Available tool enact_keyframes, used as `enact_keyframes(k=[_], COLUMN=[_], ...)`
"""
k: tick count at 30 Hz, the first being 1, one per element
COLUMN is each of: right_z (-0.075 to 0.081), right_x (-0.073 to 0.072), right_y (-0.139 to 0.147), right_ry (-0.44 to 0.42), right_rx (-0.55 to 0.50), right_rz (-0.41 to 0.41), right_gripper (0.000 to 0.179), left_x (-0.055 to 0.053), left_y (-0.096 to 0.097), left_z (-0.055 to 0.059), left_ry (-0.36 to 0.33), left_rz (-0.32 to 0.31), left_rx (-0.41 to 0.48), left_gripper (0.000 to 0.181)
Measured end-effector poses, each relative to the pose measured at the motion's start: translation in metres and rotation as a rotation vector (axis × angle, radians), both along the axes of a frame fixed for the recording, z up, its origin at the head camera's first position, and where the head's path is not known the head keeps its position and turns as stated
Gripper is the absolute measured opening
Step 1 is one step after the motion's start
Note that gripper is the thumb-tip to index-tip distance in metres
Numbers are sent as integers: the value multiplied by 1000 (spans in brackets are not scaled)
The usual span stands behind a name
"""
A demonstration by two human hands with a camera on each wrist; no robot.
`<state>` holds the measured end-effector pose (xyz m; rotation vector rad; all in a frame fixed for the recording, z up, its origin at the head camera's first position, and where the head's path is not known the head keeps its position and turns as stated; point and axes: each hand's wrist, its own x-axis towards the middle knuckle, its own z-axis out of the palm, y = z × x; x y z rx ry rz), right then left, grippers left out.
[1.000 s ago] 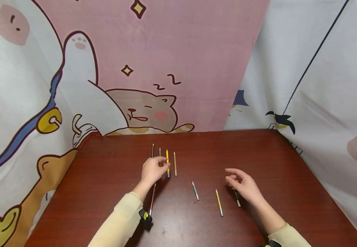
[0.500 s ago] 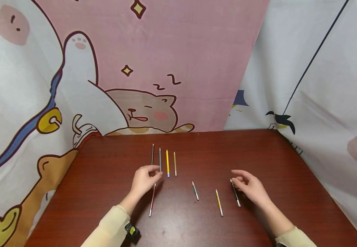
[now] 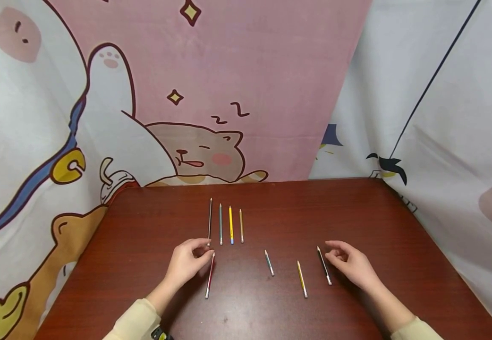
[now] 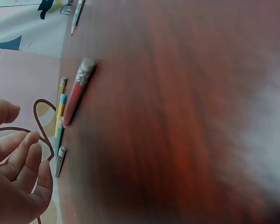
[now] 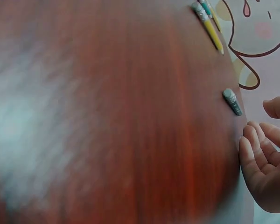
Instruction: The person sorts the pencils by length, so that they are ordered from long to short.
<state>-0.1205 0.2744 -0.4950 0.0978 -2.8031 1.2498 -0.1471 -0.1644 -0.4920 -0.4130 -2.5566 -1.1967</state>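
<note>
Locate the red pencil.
In the head view, the red pencil lies on the table, left of centre, beside the left hand and left of the short green pencil.

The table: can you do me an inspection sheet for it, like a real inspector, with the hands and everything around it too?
Surface: brown table, shiny, wood-grained.
Job's things: eight pencils; four side by side, four spread out nearer the person.
Clutter: nothing seen.
Left hand: holds nothing, near the red pencil.
Right hand: holds nothing, beside the short black pencil.
Cables: nothing seen.
Surroundings: cartoon-printed cloth.
</note>
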Motion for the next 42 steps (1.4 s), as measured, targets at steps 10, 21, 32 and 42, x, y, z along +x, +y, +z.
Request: enact_keyframes(k=[10, 21, 32, 42], right_z=[-7, -19, -24, -25], right_x=[4, 7, 6, 4], right_y=[3, 2, 3, 0], right_ry=[99, 224, 298, 360], right_rx=[72, 122, 165, 205], right_rz=[77, 112, 157, 184], right_gripper=[40, 46, 56, 59], left_x=[13, 20, 20, 22], left_y=[-7, -9, -9, -8], left_z=[-6, -15, -21, -19], left_ry=[-105, -52, -7, -51], left_rz=[-39, -43, -98, -98], left_rx=[29, -59, -158, -190], left_gripper=[30, 41, 55, 63])
